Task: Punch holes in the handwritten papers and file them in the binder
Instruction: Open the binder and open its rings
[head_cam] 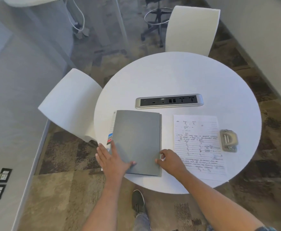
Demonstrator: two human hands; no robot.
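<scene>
My left hand (113, 158) lies spread flat on the closed grey binder (136, 140), at the 8 o'clock sector of the round white desk (178, 75). My right hand (171, 161) pinches the binder's right edge. The handwritten paper (198, 144) lies at the binder's 3 o'clock. The hole punch (228, 140) touches the paper's right edge.

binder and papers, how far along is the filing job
Early stage, it seems. Done: nothing visibly; the lined handwritten papers lie loose on the round white table, beside the small metal hole punch, which sits untouched. In hand: the grey binder is closed, the left hand flat on its cover, the right hand at its right edge. Left: punching and filing the papers.
</scene>
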